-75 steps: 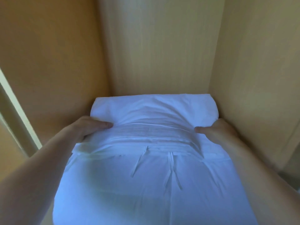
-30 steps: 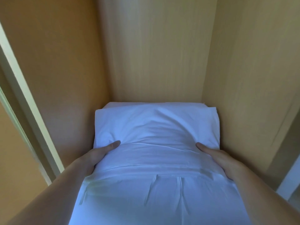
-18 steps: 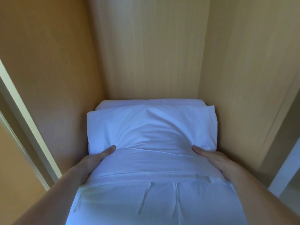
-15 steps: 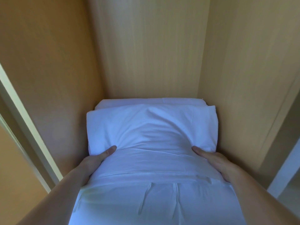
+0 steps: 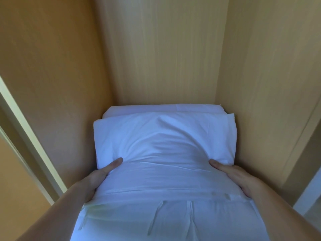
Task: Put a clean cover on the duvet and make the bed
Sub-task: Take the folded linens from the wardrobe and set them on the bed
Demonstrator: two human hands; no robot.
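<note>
Folded white cover [image 5: 165, 145] in the centre of the frame, inside a wooden cupboard [image 5: 57, 75], clasped from both sides. Left hand [image 5: 97, 181] at the lower left, thumb laid flat across the top of the fold, fingers tucked out of sight beneath. Right hand [image 5: 239, 180] at the lower right, gripping the same way. Cloth bowed into a soft hump between the two thumbs. Thin fabric ties [image 5: 154, 218] lying loose on the near part, at the bottom of the frame. Just behind the far edge and partly under it, a second folded white piece [image 5: 156, 108], pushed up against the back panel [image 5: 165, 49]. Cannot tell whether resting on it or lifted clear.

Probably the fetching step, very early in the task: no duvet or bed in view.

Risks from here:
- Dragging the second piece forward and out of the cupboard, if caught by the far edge during a pull.
- Losing the fold, layers sliding apart, from a grip at the side edges alone and a sagging middle.
- Snagging a loose tie on the cupboard's front edge, or trapping one under a palm.
- Knocking knuckles against the cupboard, tight at both sides.
</note>
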